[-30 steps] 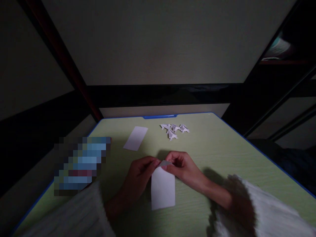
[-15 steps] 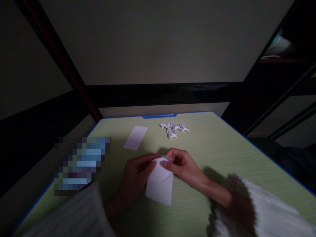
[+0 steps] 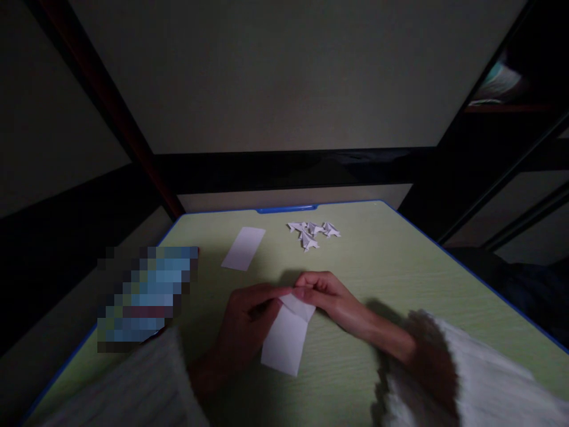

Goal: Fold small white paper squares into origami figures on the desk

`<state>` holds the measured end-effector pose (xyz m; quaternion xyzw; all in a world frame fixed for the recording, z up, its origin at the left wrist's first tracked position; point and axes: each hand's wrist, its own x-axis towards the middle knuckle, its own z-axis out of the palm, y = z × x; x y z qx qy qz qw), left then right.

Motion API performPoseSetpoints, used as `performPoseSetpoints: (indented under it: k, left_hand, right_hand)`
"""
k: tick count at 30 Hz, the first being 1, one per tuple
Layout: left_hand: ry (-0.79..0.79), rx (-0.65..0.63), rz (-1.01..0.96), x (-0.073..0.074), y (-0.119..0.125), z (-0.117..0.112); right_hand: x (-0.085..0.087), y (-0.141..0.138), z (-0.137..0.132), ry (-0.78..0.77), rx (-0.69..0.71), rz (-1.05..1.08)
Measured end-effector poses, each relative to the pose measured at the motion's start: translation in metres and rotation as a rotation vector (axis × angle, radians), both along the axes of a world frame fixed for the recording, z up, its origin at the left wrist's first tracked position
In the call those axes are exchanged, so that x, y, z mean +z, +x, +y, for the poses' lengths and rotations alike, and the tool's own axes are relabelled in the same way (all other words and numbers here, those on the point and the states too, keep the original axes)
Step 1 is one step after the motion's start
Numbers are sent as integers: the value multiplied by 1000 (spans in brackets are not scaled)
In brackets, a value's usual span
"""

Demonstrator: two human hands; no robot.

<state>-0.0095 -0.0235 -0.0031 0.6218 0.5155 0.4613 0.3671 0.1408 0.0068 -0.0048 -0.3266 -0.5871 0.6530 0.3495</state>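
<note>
A white paper strip [image 3: 284,341] lies on the green table [image 3: 391,261] in front of me, its far end folded over into a slanted flap. My left hand [image 3: 249,314] pinches that far end from the left, fingers closed on it. From the right, my right hand [image 3: 326,293] presses the fold with closed fingertips. Both wrists come out of white knitted sleeves.
A second flat white paper strip [image 3: 243,248] lies further back on the left. Several small folded paper figures [image 3: 313,232] sit in a cluster near the far edge. A blurred-out object [image 3: 144,296] rests at the table's left edge. The table has a blue rim.
The strip's top end has been folded down into a slanted flap, and the strip has turned slightly, its near end swinging left. Both hands stayed at the far end.
</note>
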Motion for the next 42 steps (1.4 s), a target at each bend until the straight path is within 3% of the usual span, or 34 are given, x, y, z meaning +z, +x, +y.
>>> performPoseSetpoints:
  k: [10,16,22,32,42]
  left_hand:
    - [-183,-33,-302,-5,-4,6]
    - [-295,-105,-108,-5,0,8]
    - [-265,-199,12,-5,0,4]
    - [-229,57,-69,-4,-1,7]
    - [-264,1,-134,-3,0,6]
  right_hand:
    - [-4,0,-2,75,-25,-23]
    - [-5,-1,-4,102,7,-31]
    - [-3,0,-3,87,-2,-41]
    - [-11,1,5,-65,-76,170]
    - [-7,5,3,-38,85,193]
